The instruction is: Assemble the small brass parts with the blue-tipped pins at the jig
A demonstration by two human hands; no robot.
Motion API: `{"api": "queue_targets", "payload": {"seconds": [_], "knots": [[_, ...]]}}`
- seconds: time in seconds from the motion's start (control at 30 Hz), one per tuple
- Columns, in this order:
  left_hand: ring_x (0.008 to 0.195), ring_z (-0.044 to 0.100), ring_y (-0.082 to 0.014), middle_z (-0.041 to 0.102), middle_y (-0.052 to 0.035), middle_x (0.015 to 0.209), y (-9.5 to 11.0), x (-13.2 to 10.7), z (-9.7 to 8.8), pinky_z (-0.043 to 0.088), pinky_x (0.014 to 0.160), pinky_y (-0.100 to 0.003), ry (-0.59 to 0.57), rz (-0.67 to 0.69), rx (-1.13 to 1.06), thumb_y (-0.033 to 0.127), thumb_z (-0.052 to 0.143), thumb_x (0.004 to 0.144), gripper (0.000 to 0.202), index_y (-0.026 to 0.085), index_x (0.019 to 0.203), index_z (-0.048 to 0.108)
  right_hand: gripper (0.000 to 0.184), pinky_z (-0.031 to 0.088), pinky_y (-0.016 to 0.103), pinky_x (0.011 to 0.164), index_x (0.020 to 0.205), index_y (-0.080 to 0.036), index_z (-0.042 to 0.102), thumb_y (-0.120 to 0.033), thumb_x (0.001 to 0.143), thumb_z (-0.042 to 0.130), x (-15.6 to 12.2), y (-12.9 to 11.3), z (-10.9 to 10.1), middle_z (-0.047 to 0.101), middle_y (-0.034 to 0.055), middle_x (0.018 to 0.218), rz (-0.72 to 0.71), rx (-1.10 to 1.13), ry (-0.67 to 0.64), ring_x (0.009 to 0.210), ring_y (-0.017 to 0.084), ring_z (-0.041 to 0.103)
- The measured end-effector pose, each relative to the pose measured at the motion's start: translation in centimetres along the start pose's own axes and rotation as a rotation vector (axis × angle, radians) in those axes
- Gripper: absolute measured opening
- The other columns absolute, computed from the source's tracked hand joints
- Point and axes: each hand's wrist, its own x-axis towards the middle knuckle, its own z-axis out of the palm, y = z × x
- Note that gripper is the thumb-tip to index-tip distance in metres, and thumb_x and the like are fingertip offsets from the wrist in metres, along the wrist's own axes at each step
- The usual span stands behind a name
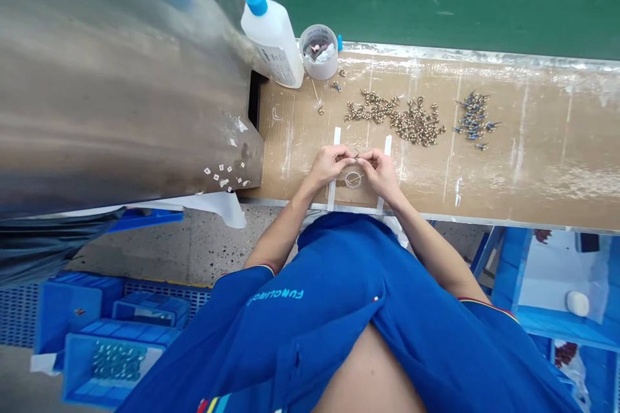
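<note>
The left hand (pixel 329 164) and right hand (pixel 380 171) pinch a tiny metal fitting (pixel 357 156) between nearly closed fingertips, its long axis too small to read, just above a small clear round dish (pixel 353 179). A clear plastic cup (pixel 318 51) holds pink-and-white scraps on the brown cardboard-topped bench (pixel 547 142).

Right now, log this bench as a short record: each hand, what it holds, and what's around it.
Left hand: pinches a tiny metal part at the fingertips
Right hand: pinches the same part from the other side
Under the hands: small clear ring
Nearby: brass fittings in a loose pile; blue-tipped fittings
Rest: white glue bottle with blue nozzle; clear plastic tub
</note>
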Motion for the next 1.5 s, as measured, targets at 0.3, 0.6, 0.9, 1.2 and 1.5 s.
{"api": "queue_targets", "payload": {"seconds": [0.3, 0.6, 0.9, 1.2, 1.5], "knots": [[0.072, 0.066, -0.0152, 0.077, -0.0059, 0.083, 0.5, 0.1, 0.2, 0.049, 0.069, -0.026, -0.011, -0.008, -0.093, 0.040, 0.071, 0.087, 0.026, 0.015, 0.083, 0.076, 0.041, 0.061, 0.037, 0.072, 0.090, -0.024, 0.068, -0.063, 0.084, 0.076, 0.5, 0.6, -1.2, 0.074, 0.0036, 0.081, 0.019, 0.122, -0.038, 0.077, 0.019, 0.070], [0.072, 0.064, -0.0153, 0.077, -0.0060, 0.084, 0.9, 0.2, 0.0, 0.047, 0.067, -0.026, -0.038, 0.002, -0.003, 0.033, 0.067, 0.089, 0.021, 0.015, 0.085, 0.077, 0.040, 0.062, 0.038, 0.074, 0.086, -0.025, 0.065, -0.064, 0.084, 0.075, 0.3, 0.4, -1.0, 0.070, 0.0026, 0.078, 0.046, 0.103, 0.004, 0.076, 0.019, 0.068], [0.067, 0.061, -0.0144, 0.073, -0.0033, 0.073, 0.7, 0.1, -0.1, 0.044, 0.067, -0.027, -0.067, 0.001, 0.099, 0.027, 0.067, 0.085, 0.018, 0.015, 0.073, 0.073, 0.027, 0.058, 0.036, 0.067, 0.082, -0.023, 0.065, -0.048, 0.086, 0.073, 0.5, 0.3, -1.4, 0.069, 0.0029, 0.077, 0.048, 0.019, -0.094, 0.069, 0.018, 0.064], [0.070, 0.064, -0.0151, 0.075, -0.0032, 0.076, 0.2, 0.3, 0.0, 0.046, 0.069, -0.027, -0.067, 0.016, 0.105, 0.024, 0.066, 0.083, 0.015, 0.016, 0.073, 0.074, 0.013, 0.055, 0.034, 0.070, 0.081, -0.023, 0.061, -0.031, 0.089, 0.068, 0.6, 0.4, -1.3, 0.066, 0.0020, 0.077, 0.061, -0.036, -0.133, 0.073, 0.018, 0.064], [0.071, 0.065, -0.0163, 0.076, -0.0053, 0.078, -0.1, 0.1, -0.1, 0.048, 0.071, -0.028, -0.030, 0.076, 0.096, 0.035, 0.067, 0.090, 0.024, 0.016, 0.076, 0.074, 0.033, 0.059, 0.034, 0.069, 0.084, -0.024, 0.061, -0.055, 0.086, 0.075, 0.6, 0.1, -1.2, 0.069, 0.0017, 0.078, 0.060, 0.088, -0.103, 0.072, 0.017, 0.065]]}}
